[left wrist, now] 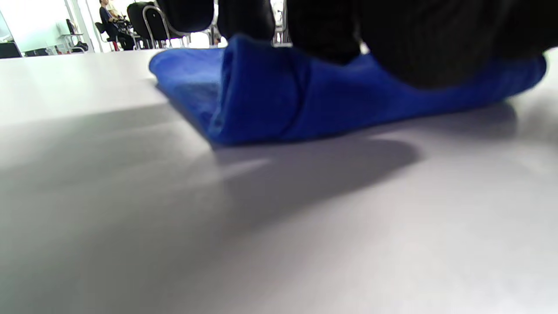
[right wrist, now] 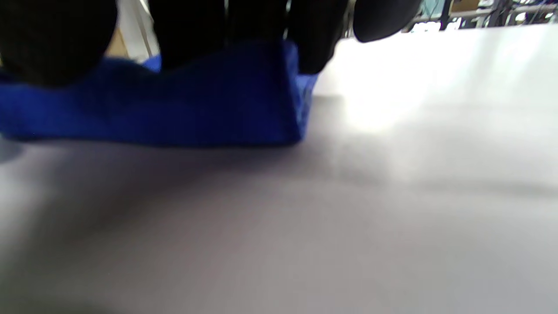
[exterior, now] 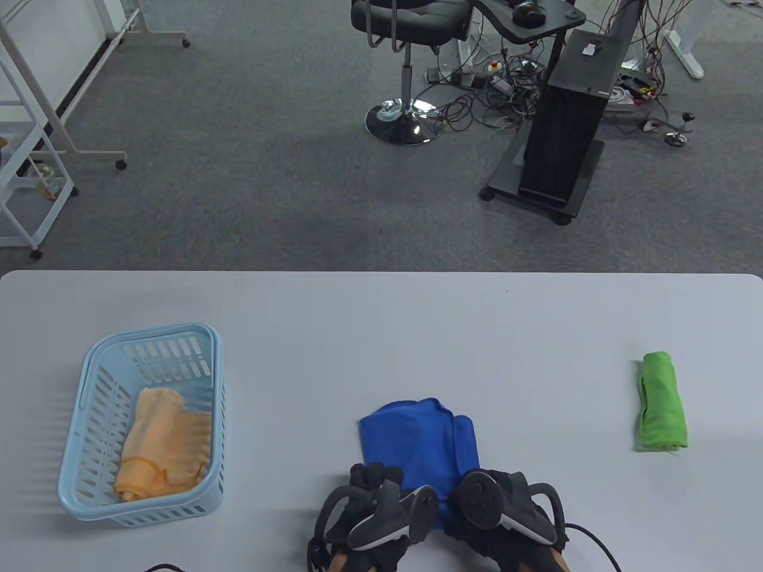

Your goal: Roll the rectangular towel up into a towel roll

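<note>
A blue towel (exterior: 417,438) lies folded on the grey table (exterior: 381,333) near its front edge, with the near end turned up into a thick roll. My left hand (exterior: 375,475) grips the roll's left end and my right hand (exterior: 506,479) grips its right end. In the left wrist view the gloved fingers (left wrist: 322,30) press down on top of the rolled blue towel (left wrist: 270,100). In the right wrist view the fingers (right wrist: 192,30) sit on the blue towel (right wrist: 196,109) the same way. The trackers hide the near edge in the table view.
A light blue basket (exterior: 89,381) stands at the left and holds an orange towel (exterior: 161,441). A green towel roll (exterior: 661,402) lies at the right. Beyond the table's far edge are grey carpet, a chair and a black stand.
</note>
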A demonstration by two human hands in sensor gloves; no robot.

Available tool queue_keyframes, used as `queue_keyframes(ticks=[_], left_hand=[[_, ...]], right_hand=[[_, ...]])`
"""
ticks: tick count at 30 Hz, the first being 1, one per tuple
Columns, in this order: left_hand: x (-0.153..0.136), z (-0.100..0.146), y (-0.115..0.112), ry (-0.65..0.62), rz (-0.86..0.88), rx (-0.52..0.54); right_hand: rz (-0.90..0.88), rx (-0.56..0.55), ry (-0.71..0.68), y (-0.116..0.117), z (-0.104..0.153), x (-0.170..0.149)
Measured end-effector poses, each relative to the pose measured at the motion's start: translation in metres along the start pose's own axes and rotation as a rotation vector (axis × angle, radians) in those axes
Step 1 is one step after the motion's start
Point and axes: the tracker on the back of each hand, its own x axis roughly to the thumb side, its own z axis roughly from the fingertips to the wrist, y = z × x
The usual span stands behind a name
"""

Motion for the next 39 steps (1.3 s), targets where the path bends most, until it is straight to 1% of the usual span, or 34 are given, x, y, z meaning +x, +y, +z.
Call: queue_keyframes(ticks=[1,3,5,7,9,11,13,15,17,19,21,22,23,24,25,26,27,29,31,33,34,36,37,39], left_hand=[[0.001,-0.002,-0.002,0.004,-0.031,-0.017],[0.001,-0.006,-0.006,0.010,-0.039,-0.023],[0.000,-0.009,-0.008,0.012,0.005,0.020],[-0.004,-0.010,-0.008,0.019,0.072,0.009],[-0.008,-0.009,-0.007,0.021,0.108,0.022],[-0.010,-0.006,-0.007,0.010,0.127,0.012],[-0.013,-0.003,-0.004,0.013,0.153,-0.003],[-0.014,-0.001,-0.003,0.005,0.198,-0.011],[-0.013,-0.003,-0.006,0.011,0.144,-0.016],[-0.011,-0.004,-0.006,0.012,0.105,0.016],[-0.008,-0.005,-0.002,0.004,0.102,0.079],[-0.006,-0.004,-0.001,-0.002,0.083,0.103],[-0.003,-0.003,-0.001,-0.022,0.060,0.098],[-0.002,-0.002,0.000,-0.031,0.047,0.098],[0.000,-0.001,0.001,-0.033,0.030,0.088],[0.000,0.000,0.001,-0.027,0.011,0.065],[-0.002,0.002,0.003,-0.009,0.007,0.036],[-0.005,0.006,0.003,-0.020,0.045,0.010],[-0.005,0.007,0.001,-0.033,0.055,-0.013],[-0.001,0.004,-0.003,-0.043,-0.013,-0.051],[0.001,0.002,-0.005,-0.044,-0.056,-0.057],[0.002,-0.002,-0.007,-0.036,-0.066,-0.019],[0.001,-0.004,-0.007,-0.034,-0.024,0.004],[-0.004,-0.003,-0.006,-0.013,0.044,0.006]], right_hand=[[0.035,0.029,0.009,0.002,-0.001,0.001],[0.054,0.032,0.024,0.005,-0.003,0.002],[0.049,0.006,0.037,0.005,-0.004,0.003],[0.035,-0.017,0.038,0.006,-0.004,0.003],[0.032,-0.022,0.032,0.006,-0.003,0.001],[0.019,-0.012,0.011,0.006,-0.002,0.000],[-0.005,0.029,0.007,0.003,-0.001,-0.001],[-0.041,0.033,0.013,0.002,0.000,-0.003],[-0.025,0.031,0.021,0.003,-0.001,-0.004],[-0.032,-0.016,0.026,0.001,-0.002,-0.004],[-0.102,-0.050,-0.021,-0.001,-0.002,-0.001],[-0.088,-0.090,-0.048,-0.002,-0.001,0.001],[-0.050,-0.105,-0.066,-0.002,0.000,0.004],[-0.017,-0.096,-0.072,-0.003,0.001,0.005],[-0.006,-0.059,-0.074,-0.003,0.002,0.006],[-0.003,-0.043,-0.073,-0.003,0.003,0.006],[0.001,-0.052,-0.068,-0.004,0.004,0.005],[-0.027,-0.038,-0.072,-0.004,0.006,0.002],[-0.011,0.002,-0.069,0.000,0.005,0.003],[0.072,0.061,-0.053,0.005,0.003,0.006],[0.096,0.070,-0.036,0.007,0.001,0.008],[0.075,0.026,-0.011,0.008,-0.001,0.008],[0.056,0.018,-0.005,0.008,-0.001,0.007],[0.053,-0.005,-0.010,0.007,0.000,0.004]])
